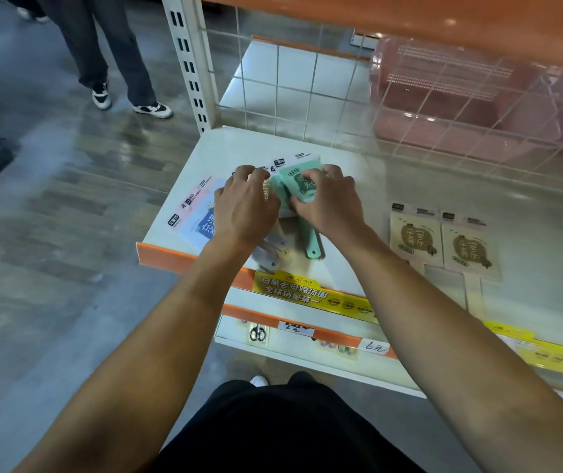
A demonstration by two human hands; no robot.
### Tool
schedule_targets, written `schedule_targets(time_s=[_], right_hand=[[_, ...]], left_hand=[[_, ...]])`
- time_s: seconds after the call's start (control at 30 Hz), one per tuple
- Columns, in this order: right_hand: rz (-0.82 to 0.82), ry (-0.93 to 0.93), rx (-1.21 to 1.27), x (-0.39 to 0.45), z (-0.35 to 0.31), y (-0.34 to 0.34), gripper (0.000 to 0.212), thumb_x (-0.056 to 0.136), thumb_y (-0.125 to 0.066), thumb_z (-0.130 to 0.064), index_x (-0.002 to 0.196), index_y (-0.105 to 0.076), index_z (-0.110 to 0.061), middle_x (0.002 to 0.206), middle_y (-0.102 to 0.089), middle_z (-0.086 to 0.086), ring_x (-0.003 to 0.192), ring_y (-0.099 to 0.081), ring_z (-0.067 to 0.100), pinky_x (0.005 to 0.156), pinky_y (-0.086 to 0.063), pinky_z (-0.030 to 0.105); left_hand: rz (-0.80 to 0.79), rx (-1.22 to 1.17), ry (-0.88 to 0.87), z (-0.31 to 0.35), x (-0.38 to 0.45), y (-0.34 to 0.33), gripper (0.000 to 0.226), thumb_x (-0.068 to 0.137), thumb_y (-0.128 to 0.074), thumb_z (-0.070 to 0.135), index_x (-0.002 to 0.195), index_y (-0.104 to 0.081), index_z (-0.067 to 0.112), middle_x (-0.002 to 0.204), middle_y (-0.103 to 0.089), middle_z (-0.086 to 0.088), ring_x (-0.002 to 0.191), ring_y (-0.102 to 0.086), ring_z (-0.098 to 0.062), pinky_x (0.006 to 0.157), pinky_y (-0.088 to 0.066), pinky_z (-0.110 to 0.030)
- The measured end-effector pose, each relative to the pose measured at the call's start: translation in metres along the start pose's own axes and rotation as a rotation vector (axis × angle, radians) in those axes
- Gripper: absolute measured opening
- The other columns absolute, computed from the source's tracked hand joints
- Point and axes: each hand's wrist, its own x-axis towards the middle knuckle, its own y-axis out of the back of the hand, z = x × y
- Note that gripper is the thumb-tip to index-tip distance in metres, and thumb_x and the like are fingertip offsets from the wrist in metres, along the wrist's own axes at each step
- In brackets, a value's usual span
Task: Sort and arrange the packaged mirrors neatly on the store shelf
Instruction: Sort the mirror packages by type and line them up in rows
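Two beige mirrors, two hands

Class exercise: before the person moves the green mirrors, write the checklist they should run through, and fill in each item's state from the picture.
1. Both hands on the stack: left hand and right hand grip the green mirrors: ok.
2. Stack squared up: packages fan out at the top, handles splay: not ok.
3. Free shelf space between this stack and the beige mirrors: ok.
4. Blue mirror aligned: lies askew at the left edge: not ok.
5. Grey handles clear of the front edge: near it, partly hidden by the arm: cannot tell.
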Motion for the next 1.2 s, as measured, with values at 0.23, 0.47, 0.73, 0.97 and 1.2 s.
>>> schedule_targets(time_s=[0.23,0.47,0.73,0.97,1.2], right_hand=[[0.085,-0.014,0.052,-0.014,-0.004,0.005,0.051,0.08,-0.069,-0.046,0.125,-0.06,-0.024,0.132,-0.049,0.006,0.112,-0.05,0.036,0.095,-0.044,0.039],[0.123,-0.067,0.115,-0.029,-0.009,0.028,0.054,0.08,-0.064,-0.05,0.126,-0.058,-0.022,0.131,-0.048,0.003,0.114,-0.048,0.031,0.092,-0.044,0.036],[0.145,-0.218,0.129,-0.053,0.014,0.04,0.05,0.079,-0.064,-0.053,0.12,-0.061,-0.024,0.124,-0.051,0.005,0.111,-0.05,0.033,0.091,-0.044,0.037],[0.127,-0.329,0.092,-0.066,0.021,0.043,0.055,0.08,-0.064,-0.057,0.119,-0.059,-0.02,0.128,-0.047,0.007,0.119,-0.044,0.035,0.089,-0.042,0.039],[0.122,-0.395,0.07,-0.07,0.024,0.038,0.054,0.08,-0.061,-0.057,0.12,-0.059,-0.021,0.126,-0.048,0.007,0.117,-0.045,0.036,0.092,-0.04,0.04]], left_hand=[[-0.026,0.009,-0.003,0.004,-0.007,0.007,0.042,0.092,-0.052,0.033,0.132,-0.051,0.018,0.139,-0.047,-0.004,0.123,-0.048,-0.029,0.098,-0.036,-0.042],[-0.028,0.009,-0.051,0.016,-0.016,0.013,0.042,0.094,-0.05,0.033,0.134,-0.049,0.019,0.14,-0.045,-0.004,0.122,-0.048,-0.03,0.1,-0.037,-0.044],[-0.045,-0.009,-0.133,0.037,-0.025,0.004,0.04,0.09,-0.057,0.03,0.128,-0.055,0.017,0.136,-0.049,-0.006,0.12,-0.052,-0.031,0.097,-0.04,-0.045],[-0.081,-0.031,-0.179,0.047,-0.027,-0.006,0.037,0.088,-0.056,0.03,0.122,-0.057,0.016,0.129,-0.052,-0.009,0.114,-0.054,-0.033,0.097,-0.042,-0.047],[-0.1,-0.02,-0.194,0.05,-0.026,-0.009,0.039,0.09,-0.054,0.03,0.126,-0.055,0.016,0.132,-0.051,-0.007,0.117,-0.053,-0.031,0.099,-0.038,-0.043]])
